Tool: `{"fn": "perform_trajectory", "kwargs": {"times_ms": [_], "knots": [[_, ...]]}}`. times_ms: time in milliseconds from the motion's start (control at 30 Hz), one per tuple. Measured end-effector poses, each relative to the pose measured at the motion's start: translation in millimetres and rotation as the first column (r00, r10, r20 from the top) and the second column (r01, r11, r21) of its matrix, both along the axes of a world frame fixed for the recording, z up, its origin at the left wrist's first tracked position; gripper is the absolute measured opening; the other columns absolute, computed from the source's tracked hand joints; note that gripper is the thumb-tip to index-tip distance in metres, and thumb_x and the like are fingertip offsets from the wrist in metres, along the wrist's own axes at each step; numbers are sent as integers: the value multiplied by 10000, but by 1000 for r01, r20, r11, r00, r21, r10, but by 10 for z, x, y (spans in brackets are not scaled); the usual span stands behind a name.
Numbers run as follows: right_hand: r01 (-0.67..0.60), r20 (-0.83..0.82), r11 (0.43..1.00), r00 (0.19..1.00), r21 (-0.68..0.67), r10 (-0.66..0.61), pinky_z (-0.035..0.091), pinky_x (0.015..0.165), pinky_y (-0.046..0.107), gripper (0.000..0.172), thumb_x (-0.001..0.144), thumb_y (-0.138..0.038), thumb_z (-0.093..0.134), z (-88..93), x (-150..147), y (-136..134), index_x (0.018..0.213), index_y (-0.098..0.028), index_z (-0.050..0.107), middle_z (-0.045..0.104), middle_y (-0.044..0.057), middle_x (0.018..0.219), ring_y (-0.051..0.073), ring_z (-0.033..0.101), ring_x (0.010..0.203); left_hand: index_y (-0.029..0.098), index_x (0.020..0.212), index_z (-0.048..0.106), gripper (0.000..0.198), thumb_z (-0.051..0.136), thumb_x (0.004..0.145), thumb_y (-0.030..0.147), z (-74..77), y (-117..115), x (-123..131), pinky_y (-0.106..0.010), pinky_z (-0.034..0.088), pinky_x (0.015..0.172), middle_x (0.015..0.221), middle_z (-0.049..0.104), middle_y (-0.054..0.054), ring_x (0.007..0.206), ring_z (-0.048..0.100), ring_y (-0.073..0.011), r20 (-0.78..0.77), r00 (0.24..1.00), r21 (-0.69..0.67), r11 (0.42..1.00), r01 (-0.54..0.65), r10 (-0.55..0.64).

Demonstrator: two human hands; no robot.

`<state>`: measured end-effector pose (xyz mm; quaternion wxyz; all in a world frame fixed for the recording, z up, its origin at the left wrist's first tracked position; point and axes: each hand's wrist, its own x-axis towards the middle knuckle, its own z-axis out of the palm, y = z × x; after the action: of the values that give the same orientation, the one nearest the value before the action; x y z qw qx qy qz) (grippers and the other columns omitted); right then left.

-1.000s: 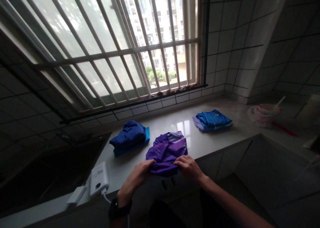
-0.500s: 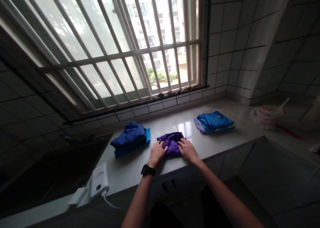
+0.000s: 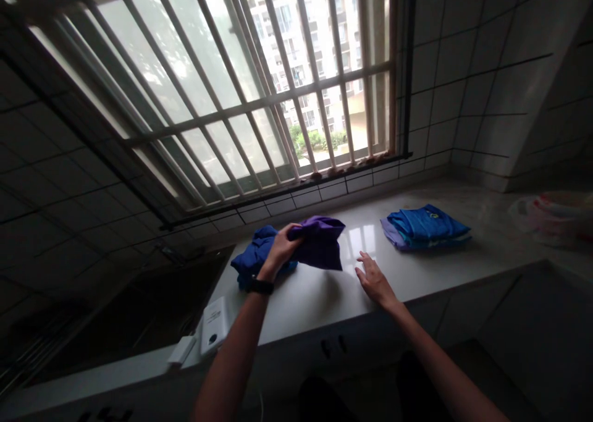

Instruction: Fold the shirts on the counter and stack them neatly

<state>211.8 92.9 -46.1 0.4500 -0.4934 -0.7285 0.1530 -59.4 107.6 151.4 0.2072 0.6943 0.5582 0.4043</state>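
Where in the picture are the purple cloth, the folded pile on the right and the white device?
Purple cloth (image 3: pixel 320 241), head view: the middle of its raised fabric.
Folded pile (image 3: pixel 428 226), head view: its blue top layer.
White device (image 3: pixel 214 323), head view: its upper face.

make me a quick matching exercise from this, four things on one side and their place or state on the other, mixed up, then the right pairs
Things:
1. purple cloth
2. right hand
3. larger white device
4. folded blue bundle

Places and states:
A. beside the sink
B. on the counter, with lilac fabric showing underneath
C. open and holding nothing
D. gripped by the left hand

Right pairs: 1-D, 2-C, 3-A, 4-B
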Motion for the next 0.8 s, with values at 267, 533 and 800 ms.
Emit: {"fn": "perform_trajectory", "kwargs": {"times_ms": [267, 533, 800], "knots": [[30, -20, 999, 999, -27, -31, 382, 1183, 538, 327, 963, -326, 429, 29, -61, 1, 1209, -170, 579, 602, 183, 1381, 303, 505, 1385, 126, 1242, 655, 666, 666, 739, 562, 610, 180, -1463, -408, 556, 920, 1195, 723, -142, 1080, 688, -321, -216, 895, -152, 892, -425, 390], [25, -29, 999, 999, -41, -26, 388, 1187, 546, 376, 955, -350, 442, -3, -47, 8, 1266, -178, 563, 614, 168, 1379, 307, 502, 1394, 164, 1370, 610, 563, 509, 910, 471, 230, 274, -1456, -491, 358, 1177, 1527, 499, -176, 1417, 463, -356, -570, 664, 128, 851, -510, 483], [21, -17, 998, 1000, -54, -22, 381, 1196, 534, 370, 957, -343, 442, -4, -26, -1, 1247, -155, 575, 593, 184, 1404, 303, 474, 1417, 192, 1239, 697, 393, 514, 975, 418, -482, 326, -1070, -497, 421, 1081, 1322, 689, -134, 1259, 575, -330, -622, 713, 17, 916, -401, 324]]}}
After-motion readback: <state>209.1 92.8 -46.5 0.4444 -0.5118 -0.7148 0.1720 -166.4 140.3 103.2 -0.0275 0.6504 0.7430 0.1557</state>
